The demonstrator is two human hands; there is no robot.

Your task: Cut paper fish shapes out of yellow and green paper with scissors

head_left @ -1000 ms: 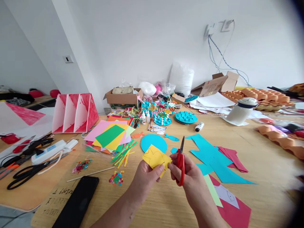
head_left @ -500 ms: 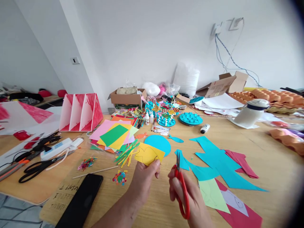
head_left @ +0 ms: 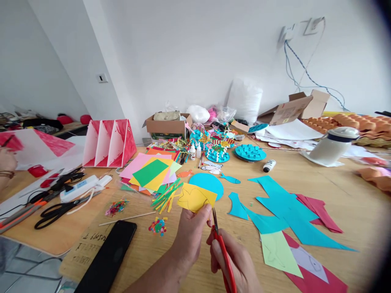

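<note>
Between the thumb and fingers of my left hand (head_left: 191, 230) is a piece of yellow paper (head_left: 195, 197) with a fish outline drawn on it. My right hand (head_left: 233, 256) grips red-handled scissors (head_left: 224, 254), their dark blades pointing up close to the paper's lower right corner. I cannot tell whether the blades touch it. Behind the yellow paper lies a blue paper circle (head_left: 210, 183). A blue paper fish (head_left: 230, 179) and an orange paper fish (head_left: 185, 173) rest near it. Blue paper offcuts (head_left: 275, 203) spread to the right, beside a pale green sheet (head_left: 279, 252) with a drawn outline.
Coloured paper sheets (head_left: 151, 173), a black phone (head_left: 106, 258), a wooden stick (head_left: 126, 219) and black scissors (head_left: 58, 211) lie on the left. Glue bottles (head_left: 192, 152) stand farther back. A white jug (head_left: 332, 144) stands at right. Another person's hand (head_left: 7, 162) shows at the far left.
My right hand has brought the scissors left, up to the yellow paper in my left hand. At the far left, another person's hand has come into view. The whole view has shifted slightly.
</note>
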